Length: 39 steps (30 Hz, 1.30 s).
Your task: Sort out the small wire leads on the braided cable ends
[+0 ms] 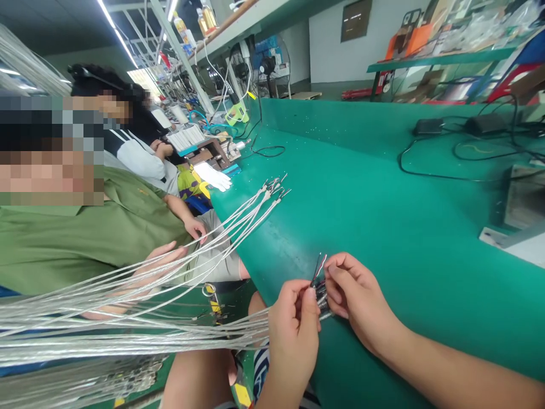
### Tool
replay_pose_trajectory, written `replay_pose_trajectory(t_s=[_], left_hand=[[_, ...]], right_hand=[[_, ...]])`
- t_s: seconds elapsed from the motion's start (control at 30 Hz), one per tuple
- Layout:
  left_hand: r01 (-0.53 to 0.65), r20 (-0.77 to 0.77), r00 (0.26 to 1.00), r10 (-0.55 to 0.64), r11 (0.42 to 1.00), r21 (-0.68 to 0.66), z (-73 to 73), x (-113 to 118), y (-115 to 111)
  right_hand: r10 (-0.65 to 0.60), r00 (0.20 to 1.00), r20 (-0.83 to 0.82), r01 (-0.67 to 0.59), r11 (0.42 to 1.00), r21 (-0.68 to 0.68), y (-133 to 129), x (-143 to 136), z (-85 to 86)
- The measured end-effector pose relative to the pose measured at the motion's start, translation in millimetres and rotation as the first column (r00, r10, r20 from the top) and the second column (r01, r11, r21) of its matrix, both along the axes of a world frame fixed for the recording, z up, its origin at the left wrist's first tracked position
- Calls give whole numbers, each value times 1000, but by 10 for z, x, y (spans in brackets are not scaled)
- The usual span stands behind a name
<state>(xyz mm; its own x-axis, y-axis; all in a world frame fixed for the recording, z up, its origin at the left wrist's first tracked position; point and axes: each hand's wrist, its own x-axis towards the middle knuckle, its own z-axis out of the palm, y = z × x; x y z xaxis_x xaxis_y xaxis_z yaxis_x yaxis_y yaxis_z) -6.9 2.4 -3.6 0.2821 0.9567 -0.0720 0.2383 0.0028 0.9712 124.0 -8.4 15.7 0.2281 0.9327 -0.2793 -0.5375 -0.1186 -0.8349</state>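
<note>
Near centre, wires (322, 264) are pinched by the left hand (296, 322), apparently for separating, next needing the right hand (356, 291), its grip unclear.

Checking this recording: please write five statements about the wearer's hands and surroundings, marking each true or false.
1. The left hand holds cables. True.
2. The bench is red. False: it is green.
3. The right hand is beside the thin wires. True.
4. A person in green sits to the wearer's right. False: that person is on the left.
5. A fan stands beyond the bench. True.
</note>
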Motion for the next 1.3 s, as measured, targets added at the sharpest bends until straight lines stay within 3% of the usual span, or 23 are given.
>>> replay_pose_trajectory(t_s=[0.37, 0.53, 0.67, 0.87, 1.07, 1.13, 1.3], left_hand=[[-42, 13, 999, 42, 999, 22, 52, 40, -24], [-32, 4, 999, 32, 998, 55, 65, 43, -5], [14, -13, 1000, -13, 998, 64, 14, 11, 28], [3, 40, 999, -7, 994, 105, -3, -5, 39], [22, 33, 999, -28, 984, 178, 64, -22, 37], [31, 22, 999, -36, 977, 211, 67, -28, 37], [58, -18, 998, -55, 969, 240, 61, -40, 40]], right_hand=[[47, 998, 30, -49, 997, 62, -35, 11, -7], [17, 964, 266, -51, 991, 121, -62, 1, 88], [-54, 841, 538, -43, 985, 167, -59, 19, 132], [69, 528, 846, -220, 974, 57, -20, 103, 134], [76, 429, 900, -291, 955, 58, 14, 173, 142], [61, 426, 903, -298, 951, 77, 8, 177, 132], [50, 522, 852, -296, 947, 126, -8, 141, 172]])
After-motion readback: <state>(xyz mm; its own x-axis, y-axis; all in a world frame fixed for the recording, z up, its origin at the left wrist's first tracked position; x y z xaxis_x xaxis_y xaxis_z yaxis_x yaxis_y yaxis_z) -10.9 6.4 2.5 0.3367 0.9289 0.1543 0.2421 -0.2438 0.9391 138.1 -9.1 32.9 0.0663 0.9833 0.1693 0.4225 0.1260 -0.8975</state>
